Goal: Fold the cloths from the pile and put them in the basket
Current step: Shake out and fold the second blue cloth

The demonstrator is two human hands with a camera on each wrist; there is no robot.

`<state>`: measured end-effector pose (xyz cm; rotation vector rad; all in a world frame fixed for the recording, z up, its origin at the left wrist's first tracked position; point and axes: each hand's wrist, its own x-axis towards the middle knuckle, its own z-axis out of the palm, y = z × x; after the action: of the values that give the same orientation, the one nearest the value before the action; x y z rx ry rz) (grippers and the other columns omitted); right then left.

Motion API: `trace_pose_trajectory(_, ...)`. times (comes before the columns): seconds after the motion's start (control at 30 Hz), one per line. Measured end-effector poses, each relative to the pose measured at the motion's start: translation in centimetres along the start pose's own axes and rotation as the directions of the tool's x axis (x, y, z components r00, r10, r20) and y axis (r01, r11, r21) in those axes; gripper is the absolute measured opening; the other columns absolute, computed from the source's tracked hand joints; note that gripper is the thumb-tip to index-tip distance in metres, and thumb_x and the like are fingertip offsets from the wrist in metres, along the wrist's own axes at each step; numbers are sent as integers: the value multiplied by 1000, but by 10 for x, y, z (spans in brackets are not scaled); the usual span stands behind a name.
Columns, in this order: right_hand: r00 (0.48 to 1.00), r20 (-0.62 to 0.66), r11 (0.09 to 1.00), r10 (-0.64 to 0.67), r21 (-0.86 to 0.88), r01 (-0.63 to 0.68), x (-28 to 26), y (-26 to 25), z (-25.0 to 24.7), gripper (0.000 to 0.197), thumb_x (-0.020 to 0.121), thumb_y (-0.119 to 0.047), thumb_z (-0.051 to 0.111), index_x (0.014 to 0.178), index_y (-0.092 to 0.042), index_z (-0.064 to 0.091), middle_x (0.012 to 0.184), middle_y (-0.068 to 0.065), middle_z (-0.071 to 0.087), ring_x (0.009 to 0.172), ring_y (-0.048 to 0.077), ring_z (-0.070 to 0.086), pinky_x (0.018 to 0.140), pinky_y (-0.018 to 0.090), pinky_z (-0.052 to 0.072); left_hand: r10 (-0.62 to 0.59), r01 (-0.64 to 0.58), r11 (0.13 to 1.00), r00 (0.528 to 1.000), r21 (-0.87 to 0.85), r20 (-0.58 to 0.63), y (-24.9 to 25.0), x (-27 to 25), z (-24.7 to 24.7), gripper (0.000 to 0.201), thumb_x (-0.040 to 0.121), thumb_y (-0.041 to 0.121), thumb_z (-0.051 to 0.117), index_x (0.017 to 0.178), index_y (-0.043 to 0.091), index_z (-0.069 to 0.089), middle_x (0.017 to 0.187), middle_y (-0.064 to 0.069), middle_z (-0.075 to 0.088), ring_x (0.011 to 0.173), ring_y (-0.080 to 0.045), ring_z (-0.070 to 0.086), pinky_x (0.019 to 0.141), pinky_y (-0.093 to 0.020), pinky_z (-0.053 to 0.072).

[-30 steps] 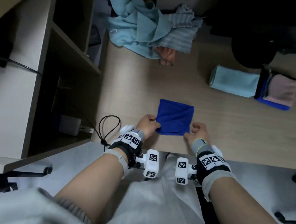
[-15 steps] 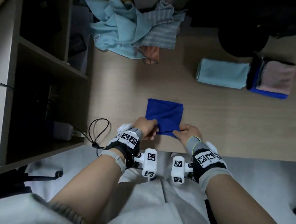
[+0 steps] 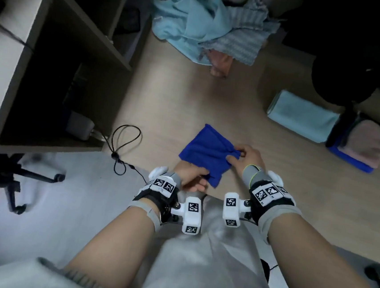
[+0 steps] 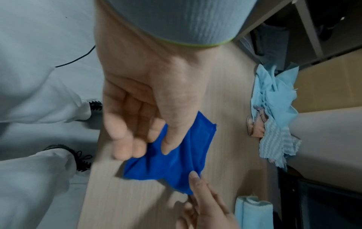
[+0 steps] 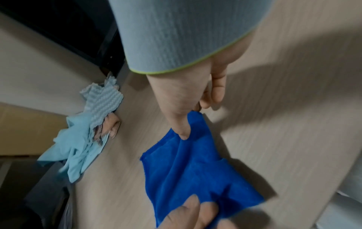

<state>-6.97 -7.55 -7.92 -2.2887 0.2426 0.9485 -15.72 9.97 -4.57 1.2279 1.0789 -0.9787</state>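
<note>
Nearest, the left hand (image 3: pixel 192 179) pinches the near corner of the small, folded royal-blue microfibre cloth (image 3: pixel 206 154), thumb above and fingers under it. The right hand (image 3: pixel 248 155) pinches its right corner. The cloth lies on the light wooden desk (image 3: pixel 188 102), turned like a diamond. I judge the folding nearly finished; the next move needs one more fold or a carry. Farther right are folded cloths (image 3: pixel 303 117); farthest is the unfolded pile (image 3: pixel 207 24). I see no basket clearly.
</note>
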Motion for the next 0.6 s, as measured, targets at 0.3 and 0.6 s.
trace_pose_trajectory(0.3, 988, 114, 978, 100, -193, -76, 1, -5, -6, 26, 78, -50, 68, 85, -26, 62, 91, -4, 67, 87, 22, 62, 74, 25, 42, 36, -40, 987, 999, -158, -28, -35, 12, 18, 26, 79, 33, 80, 78, 12, 65, 67, -5, 64, 46, -8, 52, 39, -16, 43)
trace_pose_trajectory(0.6, 989, 60, 981, 134, -149, -124, 2, 0, -16, 18, 85, -36, 57, 84, -19, 62, 87, 1, 67, 82, 27, 62, 73, 27, 44, 265, -294, 916, 954, -274, -137, -17, 5, 15, 15, 86, 26, 74, 90, 17, 62, 68, 2, 62, 51, -7, 51, 41, -18, 35)
